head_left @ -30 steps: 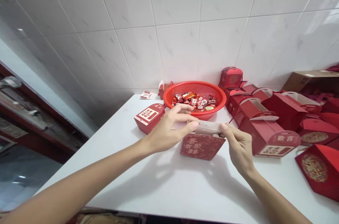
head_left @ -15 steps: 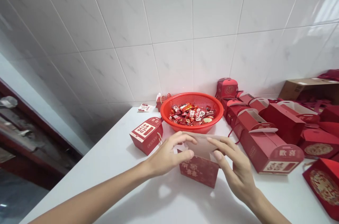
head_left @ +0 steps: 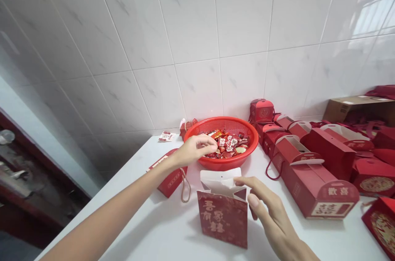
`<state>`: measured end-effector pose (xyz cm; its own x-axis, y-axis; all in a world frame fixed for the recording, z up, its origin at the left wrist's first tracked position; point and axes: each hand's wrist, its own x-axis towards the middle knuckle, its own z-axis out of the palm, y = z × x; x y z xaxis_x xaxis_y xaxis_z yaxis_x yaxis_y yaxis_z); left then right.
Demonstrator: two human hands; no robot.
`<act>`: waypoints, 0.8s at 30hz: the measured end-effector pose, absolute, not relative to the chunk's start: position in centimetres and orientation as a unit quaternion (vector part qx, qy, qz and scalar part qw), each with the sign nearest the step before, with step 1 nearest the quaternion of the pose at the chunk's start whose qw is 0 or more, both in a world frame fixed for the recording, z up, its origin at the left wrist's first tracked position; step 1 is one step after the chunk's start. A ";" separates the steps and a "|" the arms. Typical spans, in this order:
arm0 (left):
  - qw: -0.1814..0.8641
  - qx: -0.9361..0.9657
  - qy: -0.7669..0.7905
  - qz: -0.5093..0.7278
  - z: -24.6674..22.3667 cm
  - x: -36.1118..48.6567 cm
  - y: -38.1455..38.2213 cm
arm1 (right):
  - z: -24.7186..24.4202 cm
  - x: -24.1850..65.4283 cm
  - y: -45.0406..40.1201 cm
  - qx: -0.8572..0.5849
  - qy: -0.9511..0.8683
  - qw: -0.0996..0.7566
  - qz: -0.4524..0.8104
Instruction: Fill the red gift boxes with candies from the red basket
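Note:
A dark red paper gift box (head_left: pixel 222 220) with pale lettering stands upright on the white table, its top open and its white-lined flaps raised. My right hand (head_left: pixel 268 207) holds it at the right side, index finger on the back flap and thumb by the right edge. My left hand (head_left: pixel 197 147) reaches over the near-left rim of a red plastic basket (head_left: pixel 222 165), fingers slightly bent and apart, just above the wrapped candies (head_left: pixel 230 143). No candy shows in that hand. Partly under my left forearm lies a closed red gift box (head_left: pixel 173 180) with a cord handle.
Several red gift boxes (head_left: pixel 321 187) crowd the right side of the table. Behind them sits a brown cardboard box (head_left: pixel 342 106). A small printed card (head_left: pixel 167 136) lies left of the basket. A tiled wall (head_left: pixel 197 84) rises behind the table.
My left hand has let go of the gift box's flap and moved up to the candy basket. My right hand stays at the box, whose top now gapes wider. The view has tilted up slightly.

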<state>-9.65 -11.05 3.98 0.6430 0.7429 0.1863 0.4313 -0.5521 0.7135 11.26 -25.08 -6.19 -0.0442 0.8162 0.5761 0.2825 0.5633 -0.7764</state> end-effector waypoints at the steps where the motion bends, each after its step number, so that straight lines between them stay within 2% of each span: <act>1: 0.290 0.859 0.370 0.205 4.1 -9.3 -9.8 | -6.2 11.3 -25.1 -0.396 -0.685 0.571 0.219; 5: 0.163 0.897 0.409 -0.043 3.0 -8.0 -5.5 | -6.3 11.5 -25.0 -0.374 -0.699 0.585 0.171; 7: 0.143 0.893 0.415 -0.102 1.9 -7.3 -4.1 | -6.4 11.6 -25.0 -0.367 -0.706 0.584 0.158; 14: 0.133 0.883 0.417 -0.170 -0.5 -6.0 -1.8 | -6.7 11.7 -25.2 -0.366 -0.707 0.584 0.158; 24: 0.141 0.888 0.409 -0.158 -0.9 -5.6 -2.3 | -7.1 11.8 -25.1 -0.364 -0.700 0.591 0.169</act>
